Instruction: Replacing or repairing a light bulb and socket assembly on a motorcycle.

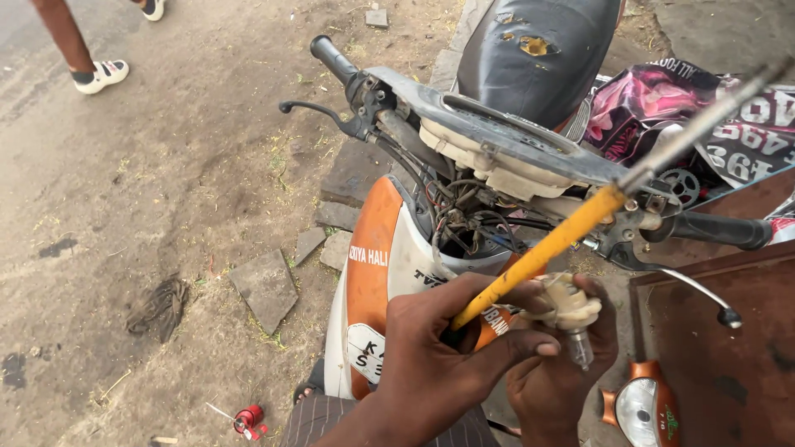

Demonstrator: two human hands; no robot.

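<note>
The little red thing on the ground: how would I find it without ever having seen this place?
Start at the orange and white scooter and drop to the dirt left of its front panel, near the bottom edge. There lies the small red cylinder, beside a thin pale stick. It is the only bright red item among grey stone slabs and a dark rag.

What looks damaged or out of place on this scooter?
The scooter's front is open, with a tangle of bare wires showing under the handlebar. The black seat has a torn hole. An orange headlamp unit lies off the scooter on the ground, beside the hands.
</note>
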